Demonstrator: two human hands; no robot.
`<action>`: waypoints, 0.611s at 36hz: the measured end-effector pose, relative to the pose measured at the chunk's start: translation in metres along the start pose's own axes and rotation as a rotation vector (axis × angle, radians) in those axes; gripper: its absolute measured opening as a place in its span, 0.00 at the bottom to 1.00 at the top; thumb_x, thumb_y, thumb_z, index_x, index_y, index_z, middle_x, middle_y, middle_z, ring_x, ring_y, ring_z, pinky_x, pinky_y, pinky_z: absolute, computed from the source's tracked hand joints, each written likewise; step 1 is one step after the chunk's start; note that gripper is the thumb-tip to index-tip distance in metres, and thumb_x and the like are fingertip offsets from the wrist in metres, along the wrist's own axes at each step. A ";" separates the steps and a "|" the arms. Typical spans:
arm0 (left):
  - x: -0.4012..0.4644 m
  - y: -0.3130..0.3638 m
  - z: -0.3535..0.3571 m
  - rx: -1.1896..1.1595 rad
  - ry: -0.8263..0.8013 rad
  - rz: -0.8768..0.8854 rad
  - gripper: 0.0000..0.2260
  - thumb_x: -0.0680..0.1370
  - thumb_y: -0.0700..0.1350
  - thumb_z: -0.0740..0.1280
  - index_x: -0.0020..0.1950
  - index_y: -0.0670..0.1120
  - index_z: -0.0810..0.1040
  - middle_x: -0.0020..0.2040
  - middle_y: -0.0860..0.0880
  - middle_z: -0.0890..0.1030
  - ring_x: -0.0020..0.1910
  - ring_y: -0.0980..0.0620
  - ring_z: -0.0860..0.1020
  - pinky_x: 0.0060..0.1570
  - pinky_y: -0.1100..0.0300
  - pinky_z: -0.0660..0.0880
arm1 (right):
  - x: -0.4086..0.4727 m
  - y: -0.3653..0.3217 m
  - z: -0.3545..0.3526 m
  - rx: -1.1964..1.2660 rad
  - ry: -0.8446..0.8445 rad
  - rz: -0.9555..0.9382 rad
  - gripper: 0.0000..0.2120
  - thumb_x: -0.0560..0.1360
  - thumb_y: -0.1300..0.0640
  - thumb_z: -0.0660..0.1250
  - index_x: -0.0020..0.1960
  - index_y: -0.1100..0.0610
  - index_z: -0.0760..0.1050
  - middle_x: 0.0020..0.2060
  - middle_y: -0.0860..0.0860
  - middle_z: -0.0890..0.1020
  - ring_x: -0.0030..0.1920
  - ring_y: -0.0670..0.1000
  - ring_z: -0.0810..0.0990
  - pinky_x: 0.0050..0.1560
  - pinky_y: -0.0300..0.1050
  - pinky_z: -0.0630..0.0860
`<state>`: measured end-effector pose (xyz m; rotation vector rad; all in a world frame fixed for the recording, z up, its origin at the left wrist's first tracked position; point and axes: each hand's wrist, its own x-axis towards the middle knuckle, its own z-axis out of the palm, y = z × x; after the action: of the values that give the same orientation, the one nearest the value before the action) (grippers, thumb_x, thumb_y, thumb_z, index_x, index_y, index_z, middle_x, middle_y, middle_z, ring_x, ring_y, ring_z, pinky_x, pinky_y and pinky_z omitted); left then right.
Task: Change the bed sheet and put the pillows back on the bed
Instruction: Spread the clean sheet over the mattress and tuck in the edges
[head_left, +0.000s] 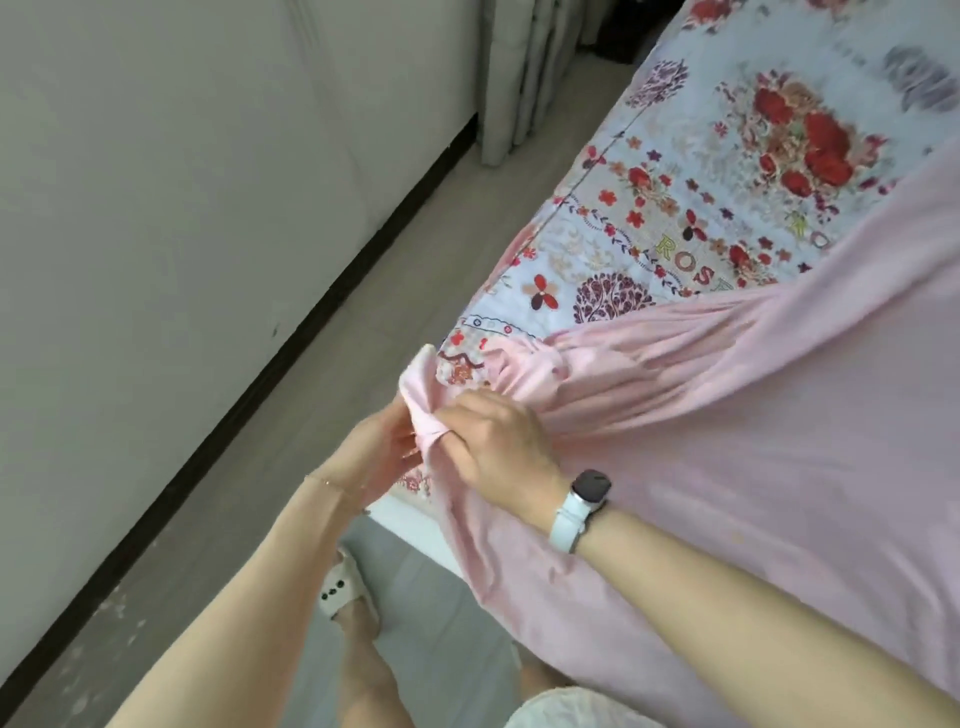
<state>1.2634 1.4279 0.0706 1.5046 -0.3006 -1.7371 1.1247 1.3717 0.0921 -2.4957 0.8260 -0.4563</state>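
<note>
At the bed's near corner, both hands bunch the pink sheet (727, 415). The left hand (387, 447) has its fingers curled round a gathered fold of it, and the right hand (498, 447), with a watch (584, 501) at the wrist, pinches the same fold from the other side. The sheet covers the near part of the bed and lies over a floral cover (727, 182) that shows beyond. Grey floor (363, 291) runs along a white wall (182, 182); curtains (524, 67) hang further off.
</note>
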 end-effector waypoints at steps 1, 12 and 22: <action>0.003 0.011 0.002 -0.041 -0.109 -0.034 0.23 0.84 0.52 0.47 0.50 0.41 0.78 0.39 0.49 0.82 0.39 0.52 0.79 0.38 0.64 0.76 | 0.001 -0.011 0.006 0.054 -0.002 0.010 0.11 0.68 0.58 0.58 0.37 0.60 0.79 0.33 0.54 0.78 0.34 0.57 0.77 0.32 0.46 0.74; 0.025 0.059 -0.054 0.261 -0.056 0.060 0.07 0.78 0.37 0.63 0.40 0.41 0.76 0.31 0.47 0.75 0.27 0.55 0.72 0.26 0.67 0.69 | 0.034 -0.066 0.041 0.546 0.244 0.604 0.19 0.68 0.58 0.55 0.54 0.60 0.78 0.46 0.50 0.83 0.50 0.49 0.80 0.54 0.37 0.74; 0.006 0.037 -0.174 0.698 0.148 0.102 0.09 0.80 0.38 0.59 0.41 0.39 0.75 0.37 0.47 0.75 0.40 0.50 0.71 0.37 0.60 0.67 | 0.066 -0.044 0.089 0.386 0.391 1.085 0.23 0.77 0.60 0.63 0.69 0.64 0.63 0.60 0.60 0.71 0.60 0.59 0.72 0.64 0.53 0.67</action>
<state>1.4370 1.4540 0.0436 2.0447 -0.9607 -1.4959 1.2352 1.3902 0.0517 -1.3234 1.8411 -0.6065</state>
